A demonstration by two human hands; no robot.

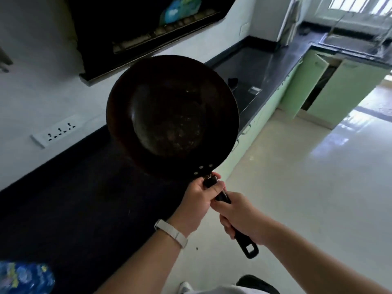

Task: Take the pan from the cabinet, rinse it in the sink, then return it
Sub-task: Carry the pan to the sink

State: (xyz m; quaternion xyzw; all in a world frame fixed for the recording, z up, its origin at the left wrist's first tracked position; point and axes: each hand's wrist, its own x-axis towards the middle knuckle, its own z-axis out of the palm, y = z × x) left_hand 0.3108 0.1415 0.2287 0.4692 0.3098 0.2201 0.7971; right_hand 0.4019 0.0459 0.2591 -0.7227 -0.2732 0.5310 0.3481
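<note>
Above the dark counter [74,198], at its floor-side edge, the pan [172,117] is held in the air, tilted so its blackened inner face is toward the camera. Pale specks and worn patches show on the pan's base. Three rivets sit at the rim where the black handle [244,240] joins.

Left hand [196,203]: closed around the handle directly beside the pan's rim, thumb laid over the top. A white band [171,232] is worn on that wrist.

Right hand [239,215]: closed around the handle farther from the pan, just behind the left hand and touching it. The handle's end, with its hanging slot, protrudes past this hand.

Beyond the pan, the counter continues to a corner, where a sink [347,42] is set in it; that area is blurred. Below the sink, away from the pan, a green cabinet [314,81] stands with its doors open. Behind the pan, a dark range hood [135,26] is mounted on the white wall. Left of the pan, a white socket strip [56,132] is fixed to the wall just above the counter. Right of the pan, the pale floor [297,187] is glossy and reflects light.
</note>
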